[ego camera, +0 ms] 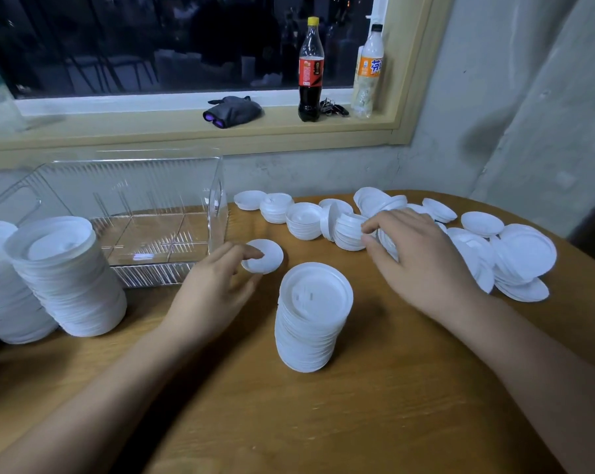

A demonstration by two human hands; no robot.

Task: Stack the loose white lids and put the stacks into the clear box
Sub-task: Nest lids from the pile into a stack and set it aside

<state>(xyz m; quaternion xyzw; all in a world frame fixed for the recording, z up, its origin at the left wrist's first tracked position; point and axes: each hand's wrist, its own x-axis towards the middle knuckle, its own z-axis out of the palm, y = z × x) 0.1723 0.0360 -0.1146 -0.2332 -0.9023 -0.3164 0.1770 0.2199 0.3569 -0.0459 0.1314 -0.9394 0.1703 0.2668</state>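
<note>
A tall stack of white lids (311,316) stands upright mid-table in front of me. My left hand (217,285) pinches a single white lid (267,256) just right of the clear box (152,217), which holds no lids. My right hand (415,258) reaches into the loose pile of lids (515,254), fingers curled around a few tilted lids (386,242). Short stacks (303,220) lie along the table's far edge. Two big leaning stacks (70,278) stand at the left.
The wooden table (323,422) has a rounded right edge near a concrete wall. On the window sill behind stand a cola bottle (310,70) and an orange-label bottle (369,73), with keys (333,107) and a dark pouch (233,111).
</note>
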